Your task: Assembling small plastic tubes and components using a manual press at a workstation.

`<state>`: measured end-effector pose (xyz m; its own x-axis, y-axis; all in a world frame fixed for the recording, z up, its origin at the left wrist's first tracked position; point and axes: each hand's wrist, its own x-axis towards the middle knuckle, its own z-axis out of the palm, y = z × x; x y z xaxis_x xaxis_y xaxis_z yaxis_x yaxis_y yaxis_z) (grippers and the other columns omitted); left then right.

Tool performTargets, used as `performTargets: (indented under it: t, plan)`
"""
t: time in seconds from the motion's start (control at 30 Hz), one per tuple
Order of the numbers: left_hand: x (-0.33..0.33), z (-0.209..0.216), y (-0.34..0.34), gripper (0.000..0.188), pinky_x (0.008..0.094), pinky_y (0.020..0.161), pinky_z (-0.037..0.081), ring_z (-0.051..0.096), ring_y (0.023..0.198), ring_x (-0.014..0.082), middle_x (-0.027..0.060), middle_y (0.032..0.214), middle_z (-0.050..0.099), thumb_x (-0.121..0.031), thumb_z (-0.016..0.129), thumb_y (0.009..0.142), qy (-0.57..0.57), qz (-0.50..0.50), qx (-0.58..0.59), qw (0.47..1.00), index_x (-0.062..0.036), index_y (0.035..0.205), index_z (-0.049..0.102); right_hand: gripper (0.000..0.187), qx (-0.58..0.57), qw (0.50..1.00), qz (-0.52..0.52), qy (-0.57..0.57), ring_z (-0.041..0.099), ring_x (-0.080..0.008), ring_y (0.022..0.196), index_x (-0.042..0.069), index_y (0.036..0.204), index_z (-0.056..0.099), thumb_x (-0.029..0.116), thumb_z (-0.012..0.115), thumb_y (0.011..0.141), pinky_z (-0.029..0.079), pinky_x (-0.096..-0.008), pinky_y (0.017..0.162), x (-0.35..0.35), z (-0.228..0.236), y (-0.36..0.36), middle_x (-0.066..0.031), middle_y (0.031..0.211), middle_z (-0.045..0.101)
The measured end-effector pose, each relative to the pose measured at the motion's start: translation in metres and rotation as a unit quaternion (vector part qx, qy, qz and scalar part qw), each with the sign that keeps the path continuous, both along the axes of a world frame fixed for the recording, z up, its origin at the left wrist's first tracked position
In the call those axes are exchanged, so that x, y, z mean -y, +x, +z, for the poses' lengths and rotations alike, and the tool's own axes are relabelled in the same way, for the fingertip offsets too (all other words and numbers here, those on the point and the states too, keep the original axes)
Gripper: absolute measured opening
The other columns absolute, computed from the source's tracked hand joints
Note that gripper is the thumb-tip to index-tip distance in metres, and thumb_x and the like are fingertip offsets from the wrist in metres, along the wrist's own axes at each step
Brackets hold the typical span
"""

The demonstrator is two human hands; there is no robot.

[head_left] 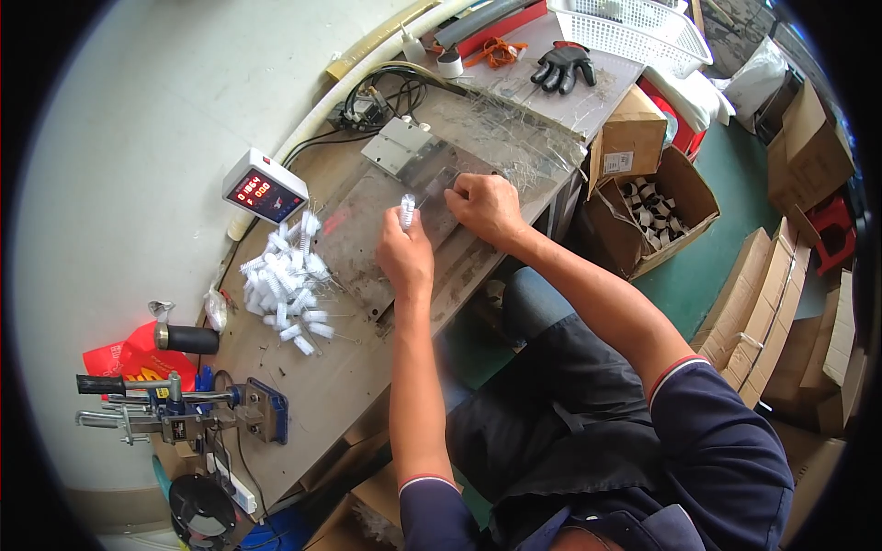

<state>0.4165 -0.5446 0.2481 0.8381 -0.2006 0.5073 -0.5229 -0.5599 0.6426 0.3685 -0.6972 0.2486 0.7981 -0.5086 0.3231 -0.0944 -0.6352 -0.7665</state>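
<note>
My left hand [404, 253] is closed around a small white bristle brush [407, 209], whose head sticks up above the thumb. To its right my right hand [487, 211] is closed in a pinch over the metal plate [354, 243] on the bench; what its fingertips hold, if anything, is too small to make out. A heap of similar white brushes [280, 275], several with thin wire stems, lies on the bench left of my left hand. Just beyond my hands sits a grey metal block [402, 147] fixed on the plate.
A counter box with red digits [265, 186] stands behind the heap. A lever clamp [184, 409] is at the near left. Loose thin wires [528, 142] and a black glove [564, 67] lie at the far right. An open carton [698, 216] stands right of the bench.
</note>
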Motion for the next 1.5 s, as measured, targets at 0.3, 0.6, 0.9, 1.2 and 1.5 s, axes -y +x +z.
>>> performTargets:
  t: [0.3,0.6,0.9,1.2,1.5]
  plan:
    - [-0.02,-0.01,-0.008,0.015,0.0473,0.072,0.051,0.067,0.081,0.041,0.0207,0.089,0.07,-0.015,0.069,0.095,0.006,0.072,0.002,0.997,-0.0005,0.098,0.068,0.025,0.047,0.99,0.042,0.124,0.072,-0.0362,0.078,0.003,0.09,0.075,0.028,0.073,0.085,0.056,-0.0444,0.075,0.01,-0.009,-0.006,-0.0196,0.081,0.072]
    - [-0.045,-0.012,-0.04,0.019,0.0425,0.069,0.05,0.065,0.073,0.033,0.0168,0.084,0.069,-0.017,0.072,0.095,-0.095,0.066,0.003,0.993,0.0007,0.095,0.067,0.026,0.061,0.872,0.262,0.408,0.057,-0.0044,0.067,-0.001,0.115,0.071,0.01,0.074,0.091,0.046,-0.0215,0.059,-0.001,0.005,-0.03,0.0007,0.083,0.066]
    - [-0.048,-0.017,-0.044,0.013,0.0428,0.07,0.052,0.068,0.078,0.0349,0.0168,0.087,0.07,-0.013,0.072,0.093,-0.059,0.062,-0.003,0.996,-0.0014,0.097,0.068,0.019,0.063,0.85,0.267,0.45,0.06,-0.0071,0.067,-0.002,0.104,0.071,0.013,0.074,0.094,0.048,-0.0227,0.059,0.001,0.003,-0.034,-0.0014,0.081,0.068]
    - [-0.043,-0.013,-0.05,0.012,0.044,0.076,0.054,0.069,0.085,0.0356,0.0134,0.094,0.072,-0.006,0.072,0.089,-0.045,0.031,0.066,0.996,-0.005,0.101,0.07,0.017,0.055,0.859,0.263,0.435,0.062,-0.0102,0.065,-0.003,0.101,0.071,0.012,0.07,0.095,0.052,-0.0257,0.056,0.004,-0.01,-0.027,-0.0051,0.079,0.069]
    - [-0.038,0.002,-0.054,0.023,0.0438,0.081,0.052,0.064,0.09,0.0334,0.0096,0.099,0.072,-0.001,0.067,0.087,0.135,-0.059,0.202,0.968,-0.0061,0.109,0.068,0.018,0.032,0.894,0.276,0.352,0.061,-0.0107,0.064,-0.003,0.1,0.07,0.013,0.069,0.091,0.05,-0.0277,0.057,-0.003,-0.014,-0.022,-0.0054,0.075,0.068]
